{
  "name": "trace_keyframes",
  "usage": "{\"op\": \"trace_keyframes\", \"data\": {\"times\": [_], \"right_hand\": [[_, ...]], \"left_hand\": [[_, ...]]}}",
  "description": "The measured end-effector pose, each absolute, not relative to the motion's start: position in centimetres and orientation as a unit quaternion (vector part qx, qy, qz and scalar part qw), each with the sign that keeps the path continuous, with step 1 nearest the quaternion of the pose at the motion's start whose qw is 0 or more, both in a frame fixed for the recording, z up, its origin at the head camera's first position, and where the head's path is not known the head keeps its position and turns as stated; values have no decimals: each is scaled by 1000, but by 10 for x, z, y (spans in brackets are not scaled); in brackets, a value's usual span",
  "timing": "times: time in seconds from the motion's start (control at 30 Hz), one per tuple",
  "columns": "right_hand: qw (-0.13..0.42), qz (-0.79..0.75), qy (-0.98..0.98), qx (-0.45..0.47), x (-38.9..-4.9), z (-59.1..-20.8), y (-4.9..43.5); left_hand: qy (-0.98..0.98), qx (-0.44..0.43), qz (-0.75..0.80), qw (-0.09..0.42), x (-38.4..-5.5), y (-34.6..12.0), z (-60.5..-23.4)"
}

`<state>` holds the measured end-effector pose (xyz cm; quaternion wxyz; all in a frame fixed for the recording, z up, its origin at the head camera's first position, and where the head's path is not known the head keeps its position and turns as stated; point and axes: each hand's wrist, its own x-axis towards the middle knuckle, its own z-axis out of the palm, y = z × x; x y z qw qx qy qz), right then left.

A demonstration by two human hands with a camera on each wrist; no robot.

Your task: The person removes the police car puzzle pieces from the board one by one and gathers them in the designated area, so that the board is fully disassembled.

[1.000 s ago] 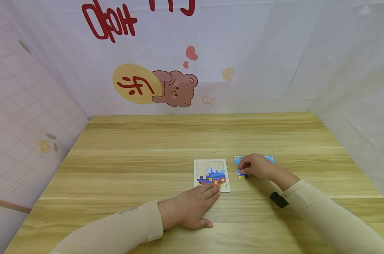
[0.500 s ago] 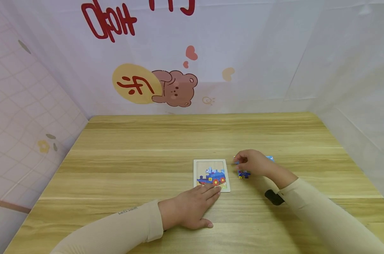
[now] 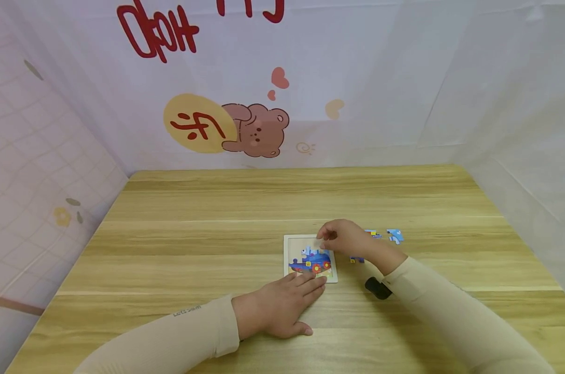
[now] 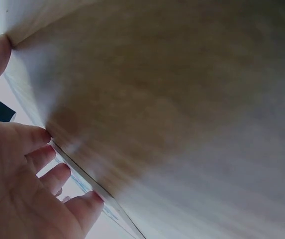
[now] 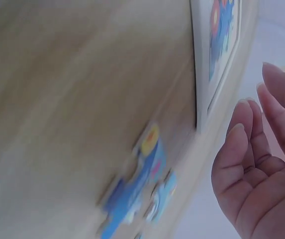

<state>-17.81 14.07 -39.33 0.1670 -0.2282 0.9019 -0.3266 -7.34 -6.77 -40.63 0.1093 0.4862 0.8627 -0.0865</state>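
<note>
The puzzle board (image 3: 285, 254), a pale-rimmed frame, holds several joined pieces picturing a blue train (image 3: 317, 261) with red wheels. My left hand (image 3: 282, 305) lies with straight fingers on the board's lower edge; in the left wrist view its fingertips (image 4: 90, 199) touch the rim. Over the board's upper right corner, my right hand (image 3: 345, 240) has its thumb and fingers pinched around a puzzle piece, which the fingers almost wholly hide. The right wrist view shows the curled fingers (image 5: 241, 134) above the table, beside the board.
Loose puzzle pieces lie right of the board: a dark blue one (image 3: 357, 259), one with yellow and red (image 3: 373, 234), and a light blue one (image 3: 395, 236). They stand on a wood-grain table (image 3: 207, 223) before a printed curtain (image 3: 376, 78).
My right hand has moved left from the loose pieces to above the board. The upper left loose piece has been picked up. The left hand stays on the board.
</note>
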Motion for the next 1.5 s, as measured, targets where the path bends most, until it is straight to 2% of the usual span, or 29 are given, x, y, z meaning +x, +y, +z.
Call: {"op": "trace_keyframes", "data": {"times": [0.4,0.9,1.5], "right_hand": [[200,-328,899,-209,-174,-394,115],[201,-283,918,-193,-172,-396,103],[222,-338,897,-176,-173,-397,105]], "left_hand": [[854,506,-97,73,-74,-71,-407],[856,503,-95,73,-72,-70,-406],[859,498,-99,68,-70,-70,-406]]}}
